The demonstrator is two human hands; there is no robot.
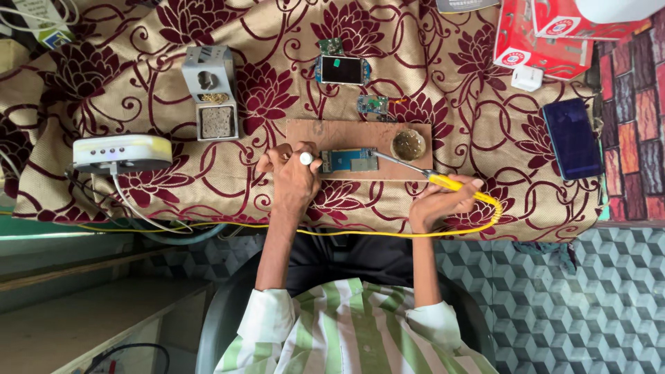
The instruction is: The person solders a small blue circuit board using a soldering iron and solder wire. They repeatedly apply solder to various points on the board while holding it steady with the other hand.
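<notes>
— Two hands were at work over one small wooden board (346,131). Why was the blue circuit board (350,161) lying on wood rather than straight on the cloth?

— Judging by the setup, to keep heat off the fabric. The flowered maroon-and-tan cloth (277,90) looked soft and woven; the wooden board was flat, hard and bare. The left hand (294,173) pressed at the circuit board's nine o'clock end, fingers curled and bearing a round pale ring, seemingly pinning the thin rectangle down.

— And the right hand (443,201)?

— Closed round the yellow handle of a soldering iron (415,170), held like a pen, its metal tip reaching the circuit board's three o'clock end. The yellow cord trailed off along the surface's near edge.

— That little round tin (408,145)?

— Sitting on the wooden board at one o'clock of the circuit board, just beside the tip. The grey metal iron stand (210,93) stood well apart, toward ten o'clock.
</notes>
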